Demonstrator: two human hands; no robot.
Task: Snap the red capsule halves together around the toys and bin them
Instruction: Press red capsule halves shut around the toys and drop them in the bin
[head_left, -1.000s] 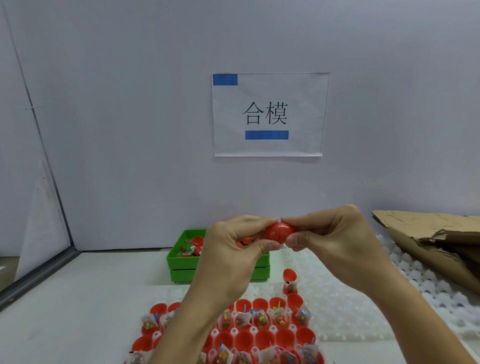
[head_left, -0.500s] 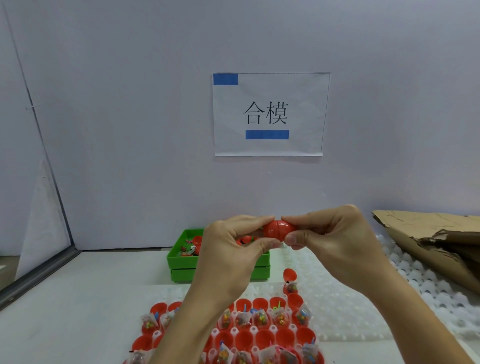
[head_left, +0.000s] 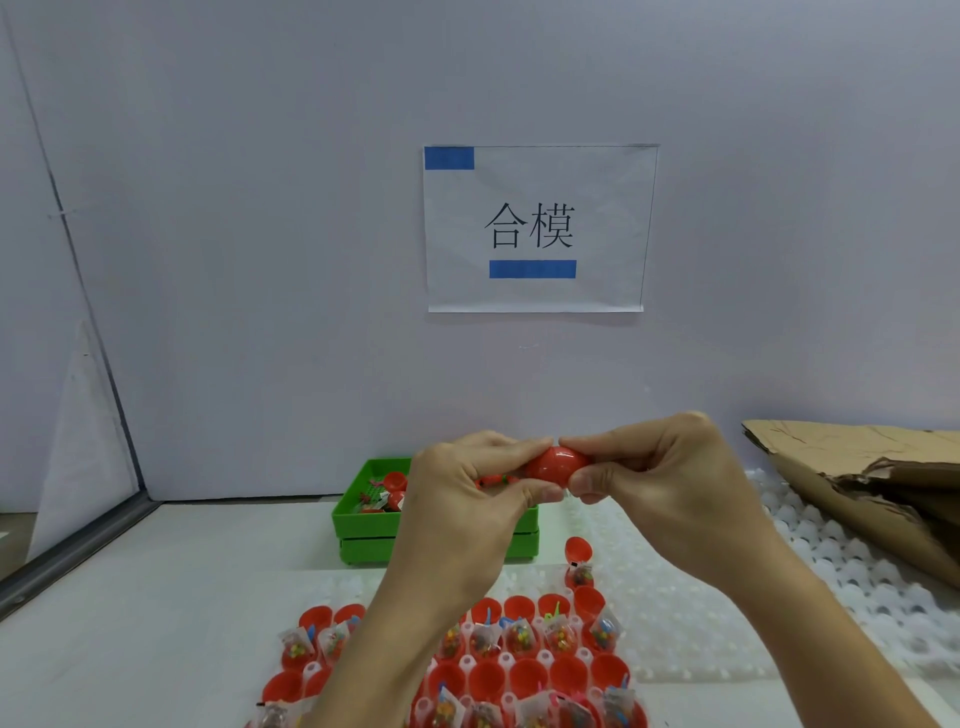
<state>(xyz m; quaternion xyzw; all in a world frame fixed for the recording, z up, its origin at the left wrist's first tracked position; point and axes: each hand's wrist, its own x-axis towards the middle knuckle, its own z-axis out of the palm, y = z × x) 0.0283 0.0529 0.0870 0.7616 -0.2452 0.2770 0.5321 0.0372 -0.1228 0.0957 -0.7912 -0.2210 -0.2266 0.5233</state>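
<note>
Both hands, left hand (head_left: 462, 499) and right hand (head_left: 670, 483), now pinch the red capsule (head_left: 555, 464) fully closed above the far green bin (head_left: 358, 525), its white seam gap gone, ready for binning

Both hands hide part of the red capsule (head_left: 556, 464) and green bin (head_left: 363, 525); the picture's bottom edge crops the capsule tray (head_left: 519, 675).

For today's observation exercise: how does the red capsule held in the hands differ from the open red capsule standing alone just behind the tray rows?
The held capsule looks closed into one rounded shell; the lone capsule is open, its lid tipped up. The held capsule is lifted in the air, pinched between the left hand and right hand; the lone capsule rests on the white tray, its bagged toy showing. Both are glossy red plastic.
</note>
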